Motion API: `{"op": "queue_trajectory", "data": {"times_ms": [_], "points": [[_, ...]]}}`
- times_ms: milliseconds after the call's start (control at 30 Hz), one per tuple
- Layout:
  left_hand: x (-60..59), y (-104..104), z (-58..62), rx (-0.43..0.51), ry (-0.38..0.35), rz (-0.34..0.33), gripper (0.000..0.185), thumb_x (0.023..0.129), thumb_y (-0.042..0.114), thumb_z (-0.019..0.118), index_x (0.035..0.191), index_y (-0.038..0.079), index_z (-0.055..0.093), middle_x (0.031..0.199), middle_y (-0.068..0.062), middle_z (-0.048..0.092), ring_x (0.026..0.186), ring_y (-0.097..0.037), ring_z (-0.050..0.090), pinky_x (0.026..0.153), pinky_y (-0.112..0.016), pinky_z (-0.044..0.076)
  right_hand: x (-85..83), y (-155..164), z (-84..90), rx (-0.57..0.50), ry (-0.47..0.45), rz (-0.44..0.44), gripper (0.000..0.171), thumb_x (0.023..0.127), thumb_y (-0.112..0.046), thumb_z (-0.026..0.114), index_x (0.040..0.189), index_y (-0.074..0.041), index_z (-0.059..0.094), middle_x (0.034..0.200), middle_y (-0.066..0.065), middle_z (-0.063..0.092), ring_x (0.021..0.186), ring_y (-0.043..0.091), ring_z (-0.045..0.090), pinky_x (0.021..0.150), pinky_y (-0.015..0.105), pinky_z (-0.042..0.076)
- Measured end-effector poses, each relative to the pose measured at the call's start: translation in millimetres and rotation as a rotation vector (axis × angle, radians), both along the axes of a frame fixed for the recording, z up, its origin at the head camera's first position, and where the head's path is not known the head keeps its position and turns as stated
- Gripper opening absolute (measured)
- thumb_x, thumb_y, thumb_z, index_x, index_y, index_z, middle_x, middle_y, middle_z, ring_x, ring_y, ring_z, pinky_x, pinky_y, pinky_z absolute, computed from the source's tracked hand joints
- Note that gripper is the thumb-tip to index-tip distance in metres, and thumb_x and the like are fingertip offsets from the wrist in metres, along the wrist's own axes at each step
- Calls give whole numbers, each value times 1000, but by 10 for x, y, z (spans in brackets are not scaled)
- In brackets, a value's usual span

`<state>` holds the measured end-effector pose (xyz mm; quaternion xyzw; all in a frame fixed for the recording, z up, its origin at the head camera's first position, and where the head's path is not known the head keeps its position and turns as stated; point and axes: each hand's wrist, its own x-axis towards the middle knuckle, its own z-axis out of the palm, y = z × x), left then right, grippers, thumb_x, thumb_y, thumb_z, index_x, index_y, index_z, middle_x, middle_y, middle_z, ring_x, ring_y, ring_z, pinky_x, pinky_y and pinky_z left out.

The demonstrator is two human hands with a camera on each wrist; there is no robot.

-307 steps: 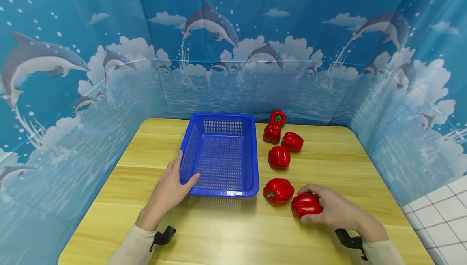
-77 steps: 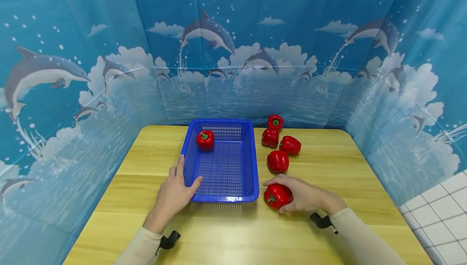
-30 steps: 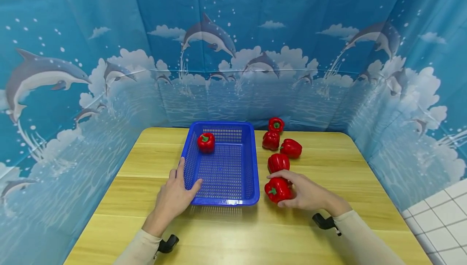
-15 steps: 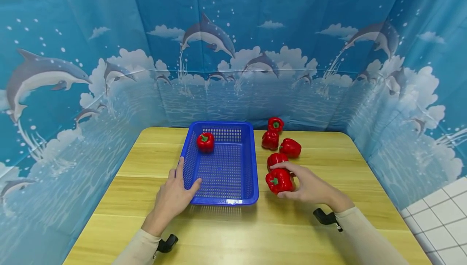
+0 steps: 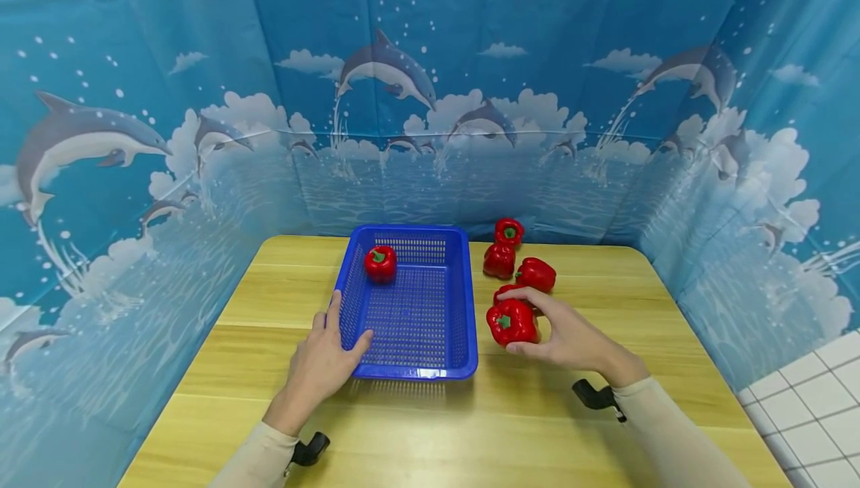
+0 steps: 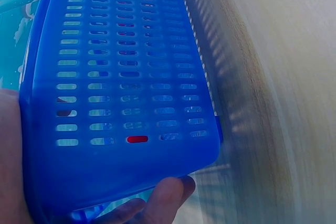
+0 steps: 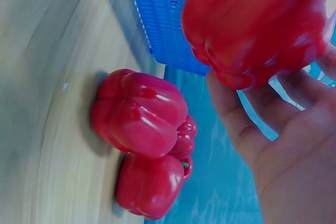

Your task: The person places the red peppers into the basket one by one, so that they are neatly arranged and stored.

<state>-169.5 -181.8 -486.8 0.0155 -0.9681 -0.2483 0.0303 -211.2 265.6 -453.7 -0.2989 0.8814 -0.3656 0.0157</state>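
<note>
My right hand [image 5: 571, 335] grips a red bell pepper [image 5: 512, 322] with a green stem, thumb in front and fingers behind. In the right wrist view, this bell pepper [image 7: 257, 24] is raised off the table, with fingers curved along its side. My left hand [image 5: 319, 365] holds the near left corner of a blue perforated plastic basket [image 5: 472, 324]. The thumb reaches over its rim, and fingertips show against the basket's outer wall [image 6: 115, 171] in the left wrist view. Inside, at the back left, stands another red bell pepper [image 5: 381, 266].
Several more bell peppers lie right of the basket: one [image 5: 509, 232] at the back edge, one [image 5: 499, 260] before it, one [image 5: 536, 274] to the right, and one [image 5: 505, 292] partly hidden by my right hand. A dolphin-print curtain [image 5: 430, 167] surrounds the wooden table [image 5: 416, 436].
The pepper my right hand gripped earliest is gone from the table's right side; one now sits in the basket. My right hand has since lifted another pepper. My left hand stays put.
</note>
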Motion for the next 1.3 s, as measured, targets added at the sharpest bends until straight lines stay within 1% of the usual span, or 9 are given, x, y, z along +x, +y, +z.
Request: {"op": "queue_trajectory", "data": {"times_ms": [133, 333, 433, 567, 767, 867, 967, 1067, 1300], "points": [[-3, -4, -8, -4, -3, -5, 111, 110, 59, 72, 188, 7, 11, 164, -37, 55, 85, -36, 69, 73, -53, 68, -8, -39, 22, -5, 9, -7, 77, 96, -41, 98, 162, -25, 61, 155, -1, 72, 133, 23, 75, 111, 40, 67], [-13, -6, -7, 6, -1, -2, 113, 110, 63, 72, 189, 9, 10, 164, -36, 55, 80, -34, 66, 64, -43, 61, -54, -108, 73, -25, 43, -11, 77, 95, -37, 100, 160, -25, 61, 149, -1, 75, 128, 20, 76, 107, 37, 68], [-20, -5, -1, 7, 6, -4, 112, 110, 62, 72, 188, 8, 12, 164, -37, 54, 79, -33, 65, 62, -42, 60, -89, -147, 109, -36, 51, -4, 77, 95, -36, 100, 160, -25, 61, 148, -3, 75, 124, 18, 77, 106, 38, 69], [0, -1, -1, 0, 1, -2, 111, 110, 60, 73, 188, 6, 13, 163, -37, 55, 81, -33, 66, 66, -44, 63, -147, -197, 134, -49, 48, 18, 76, 95, -36, 100, 160, -28, 61, 153, -1, 74, 124, 17, 78, 105, 38, 69], [10, 5, -10, 1, -4, 2, 112, 110, 62, 72, 188, 8, 12, 162, -37, 55, 80, -33, 65, 64, -42, 61, -241, -267, 197, -68, 57, 23, 75, 95, -32, 99, 160, -24, 61, 151, 7, 74, 126, 26, 79, 100, 46, 72], [14, 2, -10, -1, 0, 3, 112, 110, 61, 73, 188, 8, 13, 163, -37, 55, 81, -33, 66, 65, -43, 62, -279, -307, 232, -59, 48, 15, 78, 95, -35, 99, 161, -21, 60, 150, 6, 74, 127, 27, 78, 99, 44, 72], [30, 7, -5, -2, 0, 4, 111, 110, 60, 73, 188, 8, 14, 164, -37, 55, 83, -35, 68, 69, -48, 65, -311, -355, 263, -47, 58, 11, 80, 95, -37, 99, 162, -19, 59, 153, 5, 73, 128, 26, 78, 101, 41, 72], [40, 16, 0, 0, -1, 2, 110, 110, 59, 74, 188, 8, 15, 163, -37, 56, 84, -35, 68, 71, -50, 66, -354, -407, 300, -39, 75, 13, 80, 96, -38, 98, 163, -19, 59, 155, 6, 71, 130, 26, 76, 103, 43, 71], [28, 22, 5, 4, 2, 10, 111, 110, 61, 73, 188, 9, 14, 164, -36, 55, 82, -34, 67, 66, -44, 63, -501, -549, 402, -40, 81, 25, 80, 96, -37, 99, 162, -15, 59, 154, 8, 69, 131, 27, 76, 108, 49, 70]]}}
